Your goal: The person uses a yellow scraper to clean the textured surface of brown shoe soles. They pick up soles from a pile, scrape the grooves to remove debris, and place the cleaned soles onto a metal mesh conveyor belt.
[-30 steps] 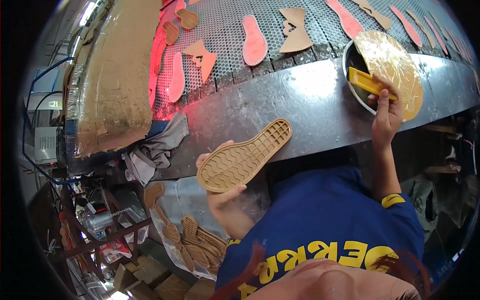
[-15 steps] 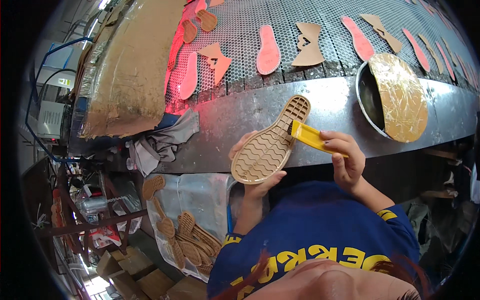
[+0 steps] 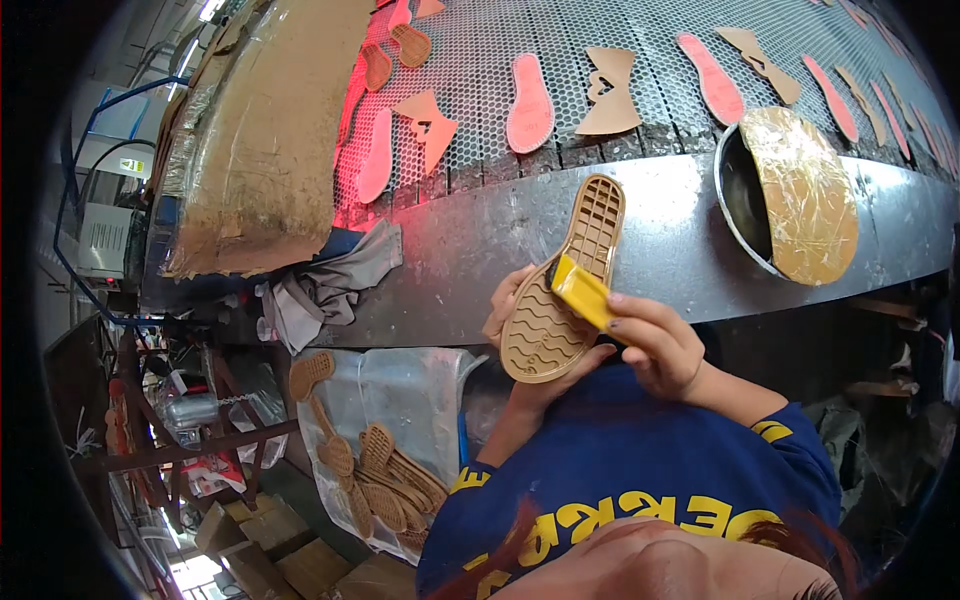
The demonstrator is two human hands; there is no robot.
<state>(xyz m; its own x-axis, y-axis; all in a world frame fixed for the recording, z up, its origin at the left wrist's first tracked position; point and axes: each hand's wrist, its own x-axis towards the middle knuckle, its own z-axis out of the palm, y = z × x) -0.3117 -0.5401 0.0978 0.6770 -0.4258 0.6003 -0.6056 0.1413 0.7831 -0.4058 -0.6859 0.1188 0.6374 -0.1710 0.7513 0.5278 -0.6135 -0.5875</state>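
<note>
Now the left hand (image 3: 520,330) keeps its grip closed around the tan shoe sole (image 3: 565,285), tread side up, held over the edge of the metal counter (image 3: 660,230). The right hand (image 3: 660,345), closed on a yellow brush (image 3: 583,292), has moved from the sole's upper end to its middle, while the foil-covered pan (image 3: 790,195) stays at the right.

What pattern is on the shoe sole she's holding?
The tan shoe sole has wavy ridges at the front and a grid of square cells toward the heel, seen in the head view.
</note>
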